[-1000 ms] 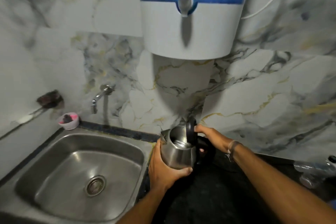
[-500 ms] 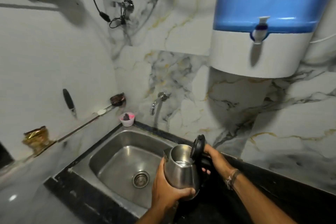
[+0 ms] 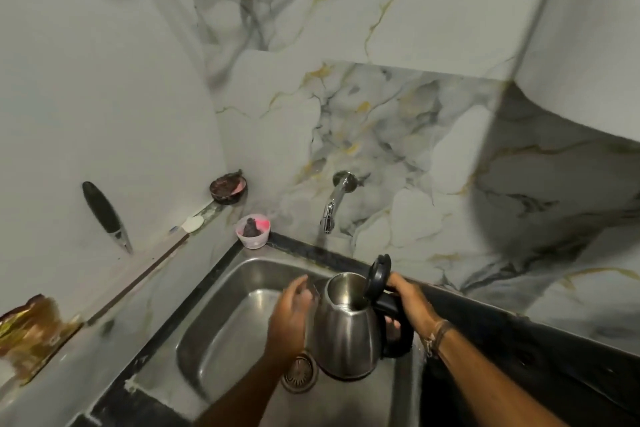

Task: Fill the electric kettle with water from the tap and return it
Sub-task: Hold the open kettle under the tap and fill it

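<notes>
Half a second ago the left hand (image 3: 289, 317) was cupping the steel body of the electric kettle (image 3: 346, 329); now it is hovering just beside the kettle's left flank with its fingers loosely spread and nothing in its grasp, and the kettle is sitting out over the basin instead of at the counter's edge. Nearest the camera, both bare forearms are reaching forward over the sink (image 3: 221, 333), whose round drain (image 3: 299, 373) is showing partly below the kettle's base. The right hand (image 3: 410, 303), with a thread band at the wrist, is wrapping its fingers closed around the black handle (image 3: 393, 314) and carrying the kettle upright, or nearly so, above the right half of the basin. Its black lid (image 3: 377, 276) is standing open, hinged back towards the handle, and the shiny inside is showing; whether any water is in it cannot be told. Further back, a small pink cup (image 3: 254, 232) is sitting at the sink's rear left corner, with a dark round dish (image 3: 228, 188) on the ledge behind it. Beyond those, the chrome tap (image 3: 334, 204) is jutting from the marble wall (image 3: 398, 121), well apart from the kettle's mouth, and no water is running from it.
</notes>
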`<move>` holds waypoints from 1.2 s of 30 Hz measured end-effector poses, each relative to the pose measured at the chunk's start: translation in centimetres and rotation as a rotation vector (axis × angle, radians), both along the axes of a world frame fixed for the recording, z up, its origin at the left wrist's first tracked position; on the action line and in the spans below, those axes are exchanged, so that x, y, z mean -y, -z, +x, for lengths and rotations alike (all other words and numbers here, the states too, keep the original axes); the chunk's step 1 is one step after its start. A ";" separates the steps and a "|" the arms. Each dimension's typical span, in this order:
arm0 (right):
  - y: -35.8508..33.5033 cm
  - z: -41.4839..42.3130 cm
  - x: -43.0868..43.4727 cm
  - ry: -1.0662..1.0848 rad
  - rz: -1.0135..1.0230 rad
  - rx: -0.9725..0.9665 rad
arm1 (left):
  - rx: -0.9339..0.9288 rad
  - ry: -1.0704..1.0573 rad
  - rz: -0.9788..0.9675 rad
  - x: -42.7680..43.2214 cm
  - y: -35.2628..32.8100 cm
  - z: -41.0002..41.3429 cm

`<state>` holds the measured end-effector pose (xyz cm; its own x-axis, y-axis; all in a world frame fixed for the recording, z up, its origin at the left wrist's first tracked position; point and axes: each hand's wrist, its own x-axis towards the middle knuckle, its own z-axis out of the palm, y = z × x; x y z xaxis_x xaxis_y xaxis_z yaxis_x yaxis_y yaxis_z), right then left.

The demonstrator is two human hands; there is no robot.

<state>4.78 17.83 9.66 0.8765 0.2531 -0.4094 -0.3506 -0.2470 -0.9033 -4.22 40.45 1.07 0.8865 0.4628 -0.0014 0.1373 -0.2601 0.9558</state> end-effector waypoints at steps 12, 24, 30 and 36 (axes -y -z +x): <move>3.0 5.1 -5.7 0.096 -0.079 -0.026 | -0.277 0.186 0.800 -5.1 -9.5 19.5; 3.8 8.6 -8.7 0.058 -0.056 0.000 | -0.227 0.409 0.934 -7.4 -8.4 22.5; 4.3 10.4 -9.4 0.042 -0.023 0.009 | -0.281 0.708 0.803 -9.1 -9.0 24.0; 4.3 11.5 -10.0 0.047 -0.018 0.025 | -0.297 0.888 0.647 -10.0 -8.9 24.7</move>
